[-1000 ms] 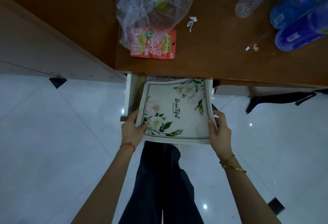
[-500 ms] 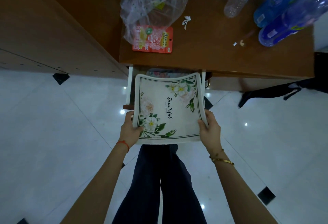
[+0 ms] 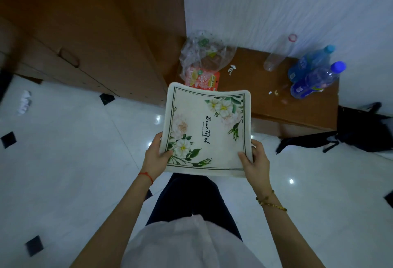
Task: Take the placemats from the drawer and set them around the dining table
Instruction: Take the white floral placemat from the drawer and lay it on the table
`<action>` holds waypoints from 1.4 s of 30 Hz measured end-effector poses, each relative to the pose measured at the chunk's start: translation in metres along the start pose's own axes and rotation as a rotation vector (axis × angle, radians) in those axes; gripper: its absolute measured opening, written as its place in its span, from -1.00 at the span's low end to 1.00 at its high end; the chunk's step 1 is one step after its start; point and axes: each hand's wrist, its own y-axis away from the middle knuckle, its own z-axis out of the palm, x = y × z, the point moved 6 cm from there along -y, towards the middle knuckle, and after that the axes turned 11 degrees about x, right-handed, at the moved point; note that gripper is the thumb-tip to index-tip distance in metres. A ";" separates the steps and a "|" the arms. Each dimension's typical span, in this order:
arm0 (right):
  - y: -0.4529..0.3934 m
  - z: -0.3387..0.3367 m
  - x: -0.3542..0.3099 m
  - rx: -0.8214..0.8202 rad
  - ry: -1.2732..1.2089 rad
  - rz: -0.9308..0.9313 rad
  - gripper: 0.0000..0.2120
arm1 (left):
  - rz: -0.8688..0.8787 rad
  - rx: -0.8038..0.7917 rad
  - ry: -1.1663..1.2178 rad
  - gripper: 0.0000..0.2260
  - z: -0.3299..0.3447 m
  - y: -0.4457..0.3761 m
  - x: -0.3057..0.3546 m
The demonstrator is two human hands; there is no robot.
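She stands over the white tiled floor (image 3: pixel 70 161) with a floral placemat (image 3: pixel 207 131) held up in front of her. The left hand (image 3: pixel 155 157) pinches its near left corner, thumb on top; the right hand (image 3: pixel 256 163) grips the near right corner the same way. The mat hangs in the air above her dark trousers, its far edge overlapping the wooden side table (image 3: pixel 265 89). On that table lie a crumpled plastic bag (image 3: pixel 204 57), a red snack packet (image 3: pixel 204 79) and two blue bottles (image 3: pixel 314 74).
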 end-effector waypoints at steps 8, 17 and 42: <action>0.023 -0.018 -0.073 -0.120 -0.032 -0.180 -0.64 | 0.041 0.176 0.078 -0.53 -0.057 0.068 0.039; 0.079 -0.002 -0.122 -0.464 -0.022 -0.395 -0.64 | -0.069 0.516 0.195 -0.53 -0.113 0.191 0.010; 0.477 0.142 -0.133 -1.506 0.227 -0.846 -0.62 | -0.468 1.602 0.725 -0.50 -0.154 0.631 -0.176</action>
